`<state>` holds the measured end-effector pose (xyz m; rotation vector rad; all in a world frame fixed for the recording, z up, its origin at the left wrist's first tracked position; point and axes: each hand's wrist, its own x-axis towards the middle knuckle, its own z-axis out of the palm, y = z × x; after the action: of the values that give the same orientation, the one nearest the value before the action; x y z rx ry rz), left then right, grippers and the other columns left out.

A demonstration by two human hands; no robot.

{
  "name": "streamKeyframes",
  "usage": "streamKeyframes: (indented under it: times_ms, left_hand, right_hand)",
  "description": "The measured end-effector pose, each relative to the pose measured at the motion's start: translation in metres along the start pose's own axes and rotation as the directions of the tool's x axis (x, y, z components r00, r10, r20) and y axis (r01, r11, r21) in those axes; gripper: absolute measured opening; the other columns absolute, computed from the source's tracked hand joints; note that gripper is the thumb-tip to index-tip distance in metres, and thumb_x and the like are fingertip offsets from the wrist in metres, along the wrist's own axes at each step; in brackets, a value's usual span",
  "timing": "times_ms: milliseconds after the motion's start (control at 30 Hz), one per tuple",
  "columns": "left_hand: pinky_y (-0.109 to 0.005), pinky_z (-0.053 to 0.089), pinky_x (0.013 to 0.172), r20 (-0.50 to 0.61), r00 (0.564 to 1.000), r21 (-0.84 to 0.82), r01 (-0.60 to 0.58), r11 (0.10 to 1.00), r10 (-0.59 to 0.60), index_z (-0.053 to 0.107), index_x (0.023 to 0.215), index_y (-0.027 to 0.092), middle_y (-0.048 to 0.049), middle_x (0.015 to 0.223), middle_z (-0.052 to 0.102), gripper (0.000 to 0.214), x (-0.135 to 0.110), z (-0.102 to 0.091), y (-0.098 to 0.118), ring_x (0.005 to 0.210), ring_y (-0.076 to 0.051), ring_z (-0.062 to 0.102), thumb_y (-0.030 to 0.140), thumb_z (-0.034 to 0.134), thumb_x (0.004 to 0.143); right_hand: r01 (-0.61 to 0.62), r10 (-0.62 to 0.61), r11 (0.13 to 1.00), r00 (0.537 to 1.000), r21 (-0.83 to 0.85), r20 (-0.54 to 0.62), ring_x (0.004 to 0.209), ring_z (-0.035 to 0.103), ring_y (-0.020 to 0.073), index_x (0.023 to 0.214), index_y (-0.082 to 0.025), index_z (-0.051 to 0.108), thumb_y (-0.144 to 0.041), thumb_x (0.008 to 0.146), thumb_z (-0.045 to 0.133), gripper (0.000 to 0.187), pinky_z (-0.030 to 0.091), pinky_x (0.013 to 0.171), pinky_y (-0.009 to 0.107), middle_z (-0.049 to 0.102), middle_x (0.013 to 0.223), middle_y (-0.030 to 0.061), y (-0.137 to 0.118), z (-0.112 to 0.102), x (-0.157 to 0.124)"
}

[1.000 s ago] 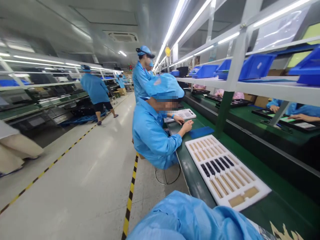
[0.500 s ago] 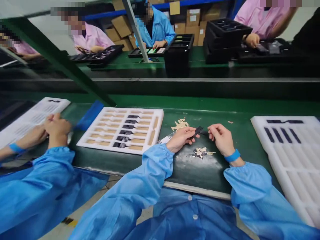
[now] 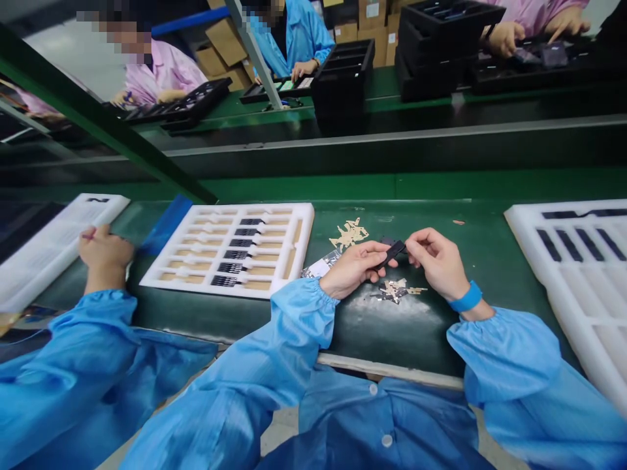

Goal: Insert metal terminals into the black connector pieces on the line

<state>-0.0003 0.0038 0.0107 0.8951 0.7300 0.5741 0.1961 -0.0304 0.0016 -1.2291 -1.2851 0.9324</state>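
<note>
Between the thumb and fingers of my left hand [image 3: 356, 264] is a narrow black rectangular piece [image 3: 390, 254], tilted up to the right. My right hand [image 3: 438, 261], with a blue wristband, is pinched closed at the far end of that piece; what its fingertips hold is too small to make out. Just below the hands lies a small pile of beige and black cut pieces [image 3: 396, 291]. Behind my left hand are a heap of beige pieces [image 3: 349, 233] and a clear bag with a white label [image 3: 321, 266].
Left of my hands lies a white foam tray [image 3: 307, 222] with black comb-like parts; at right another foam tray [image 3: 531, 219] holds black strips. A co-worker's hand [image 3: 105, 256] is at far left, near a blue sheet [image 3: 166, 225]. Black bins [image 3: 343, 78] stand across the line.
My right hand has closed in on the black piece, and the gap between the hands has shrunk. The view has shifted slightly. One of the co-worker's hands at left has gone from view.
</note>
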Motion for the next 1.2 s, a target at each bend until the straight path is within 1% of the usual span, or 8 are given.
streamKeyframes:
  times_ms: [433, 600, 700, 767, 867, 967, 1100, 1200]
  left_hand:
    - [-0.015, 0.042, 0.055, 0.037, 0.997, -0.062, 0.071, 0.996, -0.069, 0.067, 0.112, 0.012, -0.0057, 0.093, 0.069, 0.049, 0.002, -0.004, -0.002, 0.064, -0.004, 0.059, 0.036, 0.085, 0.074]
    - [-0.014, 0.041, 0.056, 0.034, 0.998, -0.062, 0.064, 0.996, -0.062, 0.068, 0.114, 0.012, -0.0068, 0.096, 0.07, 0.047, 0.003, -0.005, -0.003, 0.066, -0.004, 0.06, 0.035, 0.083, 0.076]
    - [-0.014, 0.041, 0.056, 0.019, 0.998, -0.051, 0.054, 0.997, -0.053, 0.068, 0.115, 0.011, -0.0079, 0.097, 0.07, 0.045, 0.004, -0.005, -0.004, 0.066, -0.004, 0.06, 0.033, 0.082, 0.078]
    - [-0.015, 0.041, 0.055, 0.015, 0.999, -0.044, 0.045, 0.998, -0.045, 0.067, 0.116, 0.011, -0.0092, 0.099, 0.071, 0.046, 0.003, -0.004, -0.004, 0.067, -0.004, 0.059, 0.033, 0.081, 0.078]
    - [-0.016, 0.04, 0.054, 0.029, 0.999, -0.045, 0.031, 0.999, -0.03, 0.067, 0.116, 0.01, -0.0093, 0.098, 0.071, 0.048, 0.002, -0.003, -0.004, 0.066, -0.005, 0.059, 0.034, 0.082, 0.077]
    - [-0.015, 0.04, 0.052, 0.073, 0.997, -0.057, 0.012, 0.998, -0.008, 0.068, 0.108, 0.01, -0.008, 0.094, 0.07, 0.044, 0.001, -0.002, -0.004, 0.065, -0.005, 0.059, 0.035, 0.083, 0.076]
    - [-0.013, 0.037, 0.048, 0.136, 0.99, -0.083, 0.047, 0.996, -0.035, 0.067, 0.103, 0.01, -0.0057, 0.088, 0.068, 0.04, -0.001, -0.004, -0.004, 0.063, -0.006, 0.061, 0.034, 0.084, 0.075]
    - [-0.013, 0.039, 0.048, 0.162, 0.984, -0.059, 0.085, 0.995, -0.074, 0.067, 0.106, 0.01, -0.0059, 0.087, 0.069, 0.042, -0.002, -0.005, -0.003, 0.063, -0.006, 0.062, 0.035, 0.084, 0.075]
  right_hand:
    - [0.014, -0.013, 0.998, 1.0, -0.056, 0.016, 0.053, 0.049, 0.0114, 0.084, -0.019, 0.058, -0.06, 0.089, 0.066, 0.042, 0.041, 0.052, 0.026, 0.055, 0.062, -0.0014, 0.004, 0.0, 0.0]
    - [-0.032, 0.033, 0.999, 0.999, -0.028, 0.026, 0.053, 0.05, 0.0113, 0.084, -0.018, 0.058, -0.059, 0.087, 0.068, 0.042, 0.042, 0.052, 0.025, 0.055, 0.061, -0.0012, 0.008, 0.0, 0.001]
    - [-0.095, 0.095, 0.995, 0.995, 0.003, -0.037, 0.053, 0.051, 0.0118, 0.09, -0.018, 0.06, -0.058, 0.085, 0.071, 0.042, 0.043, 0.05, 0.025, 0.056, 0.063, -0.0012, 0.012, 0.001, 0.002]
    - [-0.116, 0.119, 0.992, 0.989, 0.04, -0.082, 0.055, 0.052, 0.012, 0.102, -0.018, 0.063, -0.058, 0.086, 0.07, 0.043, 0.042, 0.048, 0.025, 0.058, 0.069, -0.0003, 0.013, 0.002, 0.002]
    - [-0.138, 0.133, 0.983, 0.99, 0.12, 0.043, 0.054, 0.047, 0.0115, 0.114, -0.018, 0.066, -0.058, 0.093, 0.061, 0.045, 0.039, 0.048, 0.025, 0.056, 0.069, -0.0005, 0.011, 0.004, -0.003]
    - [-0.206, 0.173, 0.951, 0.972, 0.231, 0.159, 0.052, 0.041, 0.0104, 0.104, -0.018, 0.071, -0.055, 0.092, 0.064, 0.04, 0.033, 0.048, 0.025, 0.048, 0.058, -0.0025, 0.007, 0.009, -0.009]
    - [-0.336, 0.262, 0.818, 0.94, 0.467, 0.217, 0.052, 0.043, 0.0108, 0.09, -0.019, 0.069, -0.056, 0.083, 0.075, 0.038, 0.031, 0.047, 0.023, 0.046, 0.053, -0.003, 0.001, 0.018, -0.014]
    - [-0.429, 0.323, 0.736, 0.903, 0.524, 0.284, 0.05, 0.045, 0.0107, 0.083, -0.019, 0.066, -0.059, 0.08, 0.076, 0.04, 0.033, 0.046, 0.023, 0.042, 0.05, -0.0041, -0.004, 0.02, -0.014]
